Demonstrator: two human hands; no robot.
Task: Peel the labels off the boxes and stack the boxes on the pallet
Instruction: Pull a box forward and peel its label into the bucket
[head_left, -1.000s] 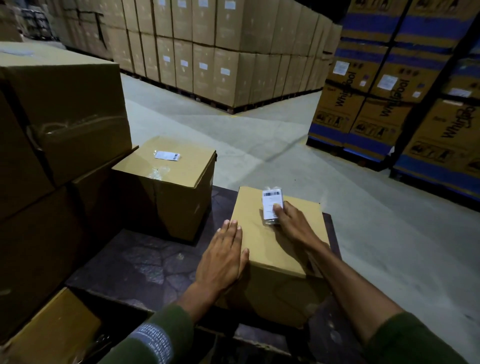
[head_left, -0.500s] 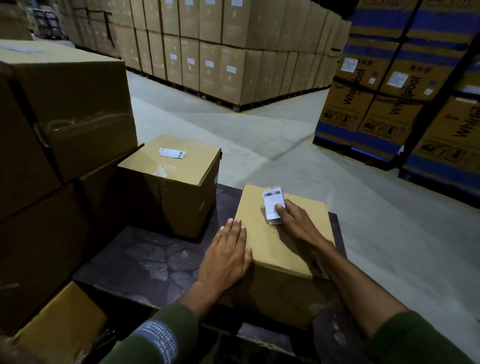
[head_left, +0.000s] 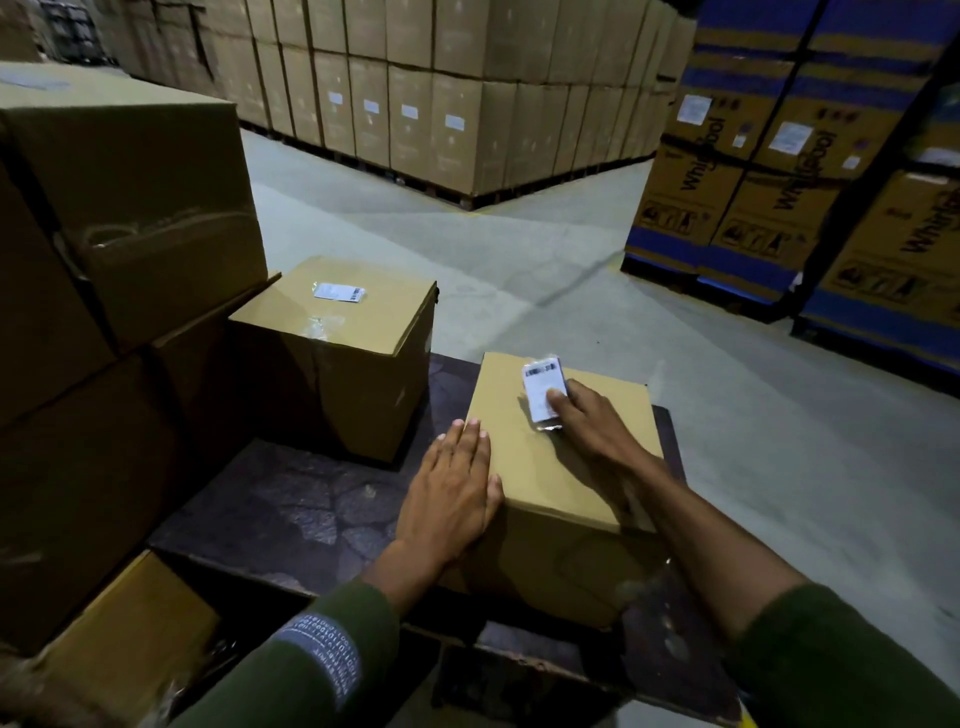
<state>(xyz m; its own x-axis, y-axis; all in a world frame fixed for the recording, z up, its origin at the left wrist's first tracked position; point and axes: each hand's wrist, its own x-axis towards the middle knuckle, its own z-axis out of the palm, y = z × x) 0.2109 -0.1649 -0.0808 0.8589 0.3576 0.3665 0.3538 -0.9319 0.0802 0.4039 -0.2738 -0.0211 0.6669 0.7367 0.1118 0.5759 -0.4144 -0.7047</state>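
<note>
A small brown box (head_left: 540, 467) stands on the dark pallet board (head_left: 291, 514) in front of me. My left hand (head_left: 452, 493) lies flat with straight fingers on the box's left top edge. My right hand (head_left: 592, 426) rests on the box top and pinches a white barcode label (head_left: 540, 389), which is partly lifted off the cardboard. A second small box (head_left: 353, 364) stands further back on the pallet, with its own white label (head_left: 338, 292) stuck flat on top.
Large brown cartons (head_left: 114, 260) are stacked close on my left, and another box (head_left: 119, 639) sits low at the near left. Walls of stacked cartons (head_left: 415, 104) and blue-striped boxes (head_left: 779, 182) stand across the grey concrete floor (head_left: 727, 415).
The label stands slightly higher off the box under my right hand's fingers. My left hand has stayed flat on the box edge. The camera shifted a little.
</note>
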